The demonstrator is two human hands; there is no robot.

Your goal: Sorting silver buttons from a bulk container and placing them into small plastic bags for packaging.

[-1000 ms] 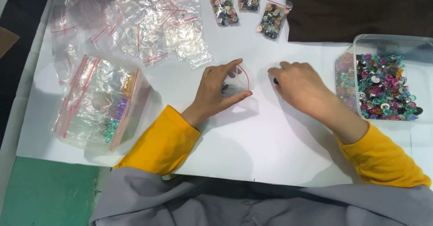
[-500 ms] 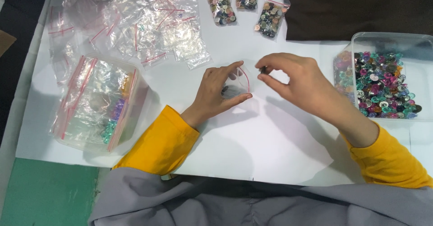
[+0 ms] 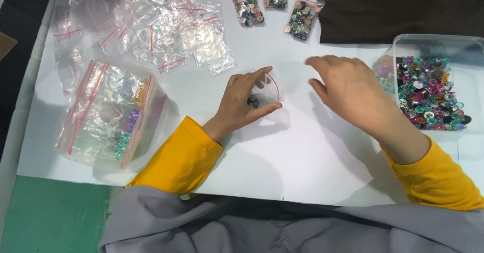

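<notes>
Taking the small zip bag (image 3: 262,94) in the left hand (image 3: 241,105) as the landmark, and going from left to right: far to its left a clear tub (image 3: 108,114) is stuffed with larger zip bags that hold pale and coloured bits. Up and to the left of the small zip bag lies a loose heap of empty bags (image 3: 161,23) on the white table (image 3: 282,157). Straight above it lie three filled bags of buttons (image 3: 275,3), packed full; those look finished.

The left hand pinches the small zip bag between thumb and forefinger and holds its red-edged mouth spread open. A few dark buttons (image 3: 253,100) sit at its bottom, so by the look of it this bag is barely started.

Just to the right of the small zip bag hovers the right hand (image 3: 348,89), fingers loosely spread, palm down, touching nothing; whether it hides a button beneath I cannot tell. Well to the right stands a clear box of buttons (image 3: 428,94), shiny and mixed in colour, with plenty left to sort, and many empty bags wait too.
</notes>
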